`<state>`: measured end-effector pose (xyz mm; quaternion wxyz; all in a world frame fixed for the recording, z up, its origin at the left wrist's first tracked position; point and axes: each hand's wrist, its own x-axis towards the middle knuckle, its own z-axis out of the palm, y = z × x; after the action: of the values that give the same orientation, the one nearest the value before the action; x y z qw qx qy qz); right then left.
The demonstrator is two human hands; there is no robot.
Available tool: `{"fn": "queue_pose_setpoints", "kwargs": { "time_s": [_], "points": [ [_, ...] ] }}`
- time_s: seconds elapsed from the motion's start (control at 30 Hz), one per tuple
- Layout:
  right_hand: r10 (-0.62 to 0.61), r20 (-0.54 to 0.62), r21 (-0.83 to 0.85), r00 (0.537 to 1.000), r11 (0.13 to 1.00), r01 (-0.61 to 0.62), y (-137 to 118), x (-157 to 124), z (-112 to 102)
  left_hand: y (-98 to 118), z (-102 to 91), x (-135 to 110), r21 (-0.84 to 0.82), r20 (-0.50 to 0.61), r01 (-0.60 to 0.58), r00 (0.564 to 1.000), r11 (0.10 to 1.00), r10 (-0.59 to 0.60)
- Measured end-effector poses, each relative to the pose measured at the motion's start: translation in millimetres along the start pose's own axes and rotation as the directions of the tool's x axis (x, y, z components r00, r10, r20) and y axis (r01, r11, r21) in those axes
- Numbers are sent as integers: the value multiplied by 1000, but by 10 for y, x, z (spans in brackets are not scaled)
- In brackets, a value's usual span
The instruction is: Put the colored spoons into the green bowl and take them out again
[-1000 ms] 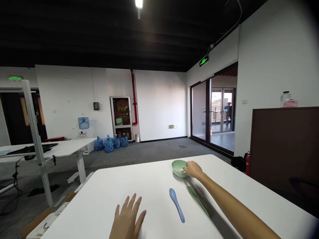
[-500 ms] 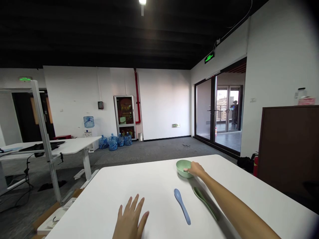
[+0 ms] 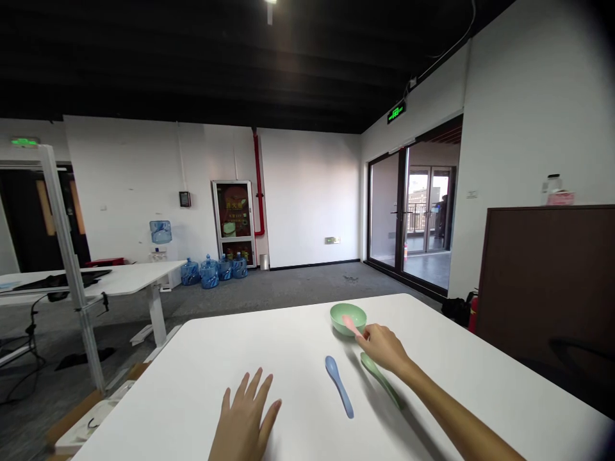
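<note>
The right hand [image 3: 383, 349] gripped a pink spoon [image 3: 352, 325] narrowly, its end at the rim of a green bowl [image 3: 346, 314]. The left hand [image 3: 243, 416] was spread wide on the white table [image 3: 168, 390], holding nothing, near a blue spoon [image 3: 339, 386]; a green spoon [image 3: 379, 379] lay just beside the right hand.

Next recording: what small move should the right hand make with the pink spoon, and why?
Probably lay the pink spoon flat on the white table, beside the blue spoon and the green spoon. The right hand grips its handle, with the far end at the rim of the green bowl, and the other two spoons lie on the tabletop nearby. The left hand rests open, holding nothing.
</note>
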<state>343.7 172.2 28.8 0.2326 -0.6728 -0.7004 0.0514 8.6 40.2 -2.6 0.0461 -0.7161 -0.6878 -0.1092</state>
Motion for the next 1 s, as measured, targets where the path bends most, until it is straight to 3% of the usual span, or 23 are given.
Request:
{"fn": "queue_pose_setpoints", "kwargs": {
  "time_s": [0.17,0.33,1.0],
  "points": [
    [16,48,-27,999,1000,-15,-30,-371,250,32,-30,-24,-2,-12,-16,1000,1000,16],
    [28,81,-62,996,998,-23,-116,-559,430,14,8,-19,2,-38,-28,999,1000,28],
    [87,146,-129,985,989,-68,-115,-647,724,-15,53,-10,34,-43,-35,998,999,37]
  ]
}}
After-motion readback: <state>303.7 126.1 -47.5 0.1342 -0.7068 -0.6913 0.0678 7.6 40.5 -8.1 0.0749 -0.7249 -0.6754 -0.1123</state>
